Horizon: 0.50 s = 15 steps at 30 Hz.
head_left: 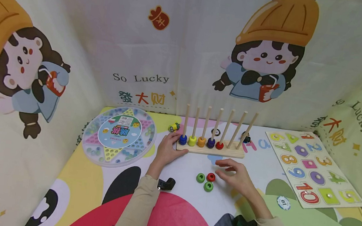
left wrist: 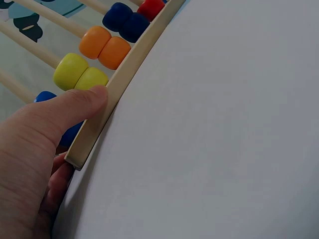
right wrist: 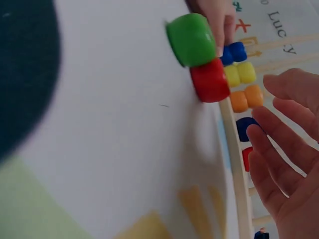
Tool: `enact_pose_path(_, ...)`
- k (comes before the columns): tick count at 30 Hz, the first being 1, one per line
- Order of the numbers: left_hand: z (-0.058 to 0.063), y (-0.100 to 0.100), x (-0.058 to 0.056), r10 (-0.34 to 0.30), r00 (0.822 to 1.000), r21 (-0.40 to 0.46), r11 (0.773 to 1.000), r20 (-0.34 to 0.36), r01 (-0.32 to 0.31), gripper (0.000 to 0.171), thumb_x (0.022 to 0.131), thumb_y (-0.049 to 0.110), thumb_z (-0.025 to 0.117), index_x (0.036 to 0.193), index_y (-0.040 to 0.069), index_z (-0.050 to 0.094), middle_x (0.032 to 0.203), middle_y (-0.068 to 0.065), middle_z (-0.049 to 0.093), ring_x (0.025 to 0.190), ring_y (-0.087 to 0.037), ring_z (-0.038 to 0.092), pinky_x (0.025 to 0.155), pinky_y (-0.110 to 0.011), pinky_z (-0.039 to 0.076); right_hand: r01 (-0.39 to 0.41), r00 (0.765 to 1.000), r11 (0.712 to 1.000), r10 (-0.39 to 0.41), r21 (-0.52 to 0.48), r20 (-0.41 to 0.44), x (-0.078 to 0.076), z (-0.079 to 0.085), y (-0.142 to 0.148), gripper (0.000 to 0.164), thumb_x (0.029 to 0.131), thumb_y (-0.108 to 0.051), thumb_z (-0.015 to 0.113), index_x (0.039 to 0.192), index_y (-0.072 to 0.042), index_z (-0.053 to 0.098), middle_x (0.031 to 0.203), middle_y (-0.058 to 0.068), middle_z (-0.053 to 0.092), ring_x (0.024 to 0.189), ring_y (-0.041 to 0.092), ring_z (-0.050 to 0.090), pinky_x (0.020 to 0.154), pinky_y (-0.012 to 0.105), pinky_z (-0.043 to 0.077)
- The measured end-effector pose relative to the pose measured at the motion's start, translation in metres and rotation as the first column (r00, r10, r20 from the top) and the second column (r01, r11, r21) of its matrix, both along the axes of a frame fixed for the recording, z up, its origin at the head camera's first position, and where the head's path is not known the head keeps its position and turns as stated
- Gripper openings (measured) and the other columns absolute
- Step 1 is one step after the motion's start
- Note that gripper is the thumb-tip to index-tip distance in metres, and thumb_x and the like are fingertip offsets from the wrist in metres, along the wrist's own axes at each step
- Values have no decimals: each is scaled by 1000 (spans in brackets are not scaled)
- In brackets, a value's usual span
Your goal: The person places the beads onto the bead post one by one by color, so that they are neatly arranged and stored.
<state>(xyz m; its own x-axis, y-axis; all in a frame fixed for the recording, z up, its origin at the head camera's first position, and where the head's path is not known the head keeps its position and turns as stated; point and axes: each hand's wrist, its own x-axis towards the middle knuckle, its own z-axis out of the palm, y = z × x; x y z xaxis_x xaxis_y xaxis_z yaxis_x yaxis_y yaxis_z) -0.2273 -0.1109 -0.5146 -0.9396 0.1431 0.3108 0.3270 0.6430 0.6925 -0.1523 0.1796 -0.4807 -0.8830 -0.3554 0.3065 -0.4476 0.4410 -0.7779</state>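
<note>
A wooden peg stand [head_left: 210,150] with several upright pegs is on the table. Blue, yellow, orange and dark blue beads sit in pairs on its left pegs, then red; the two rightmost pegs are bare. My left hand [head_left: 167,150] grips the stand's left end, thumb [left wrist: 97,97] over the base's front edge and fingers behind. In front of the stand lie a loose red bead [head_left: 211,177] and two green beads, one nearer me [head_left: 208,186] and one at left [head_left: 200,178]. Just right of them my right hand [head_left: 235,175] hovers with fingers apart, holding nothing.
A round Chinese checkers box [head_left: 89,139] lies at left. At right lies a number puzzle board [head_left: 298,171], with a poker chip [head_left: 283,203] near its lower edge. Small toy figures [head_left: 174,127] stand behind the stand. A printed curtain [head_left: 193,66] encloses the table.
</note>
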Motion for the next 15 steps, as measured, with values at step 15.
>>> enact_pose_path(15, -1, 0, 0, 4, 1000, 7, 1000, 9, -4, 70, 74, 36, 86, 129, -3, 63, 138, -10, 55, 124, -30, 50, 104, -44, 42, -160, 981, 984, 150, 79, 119, 6, -12, -1, 34, 83, -5, 77, 116, -4, 71, 109, 7, 72, 97, 16, 65, 80, 25, 52)
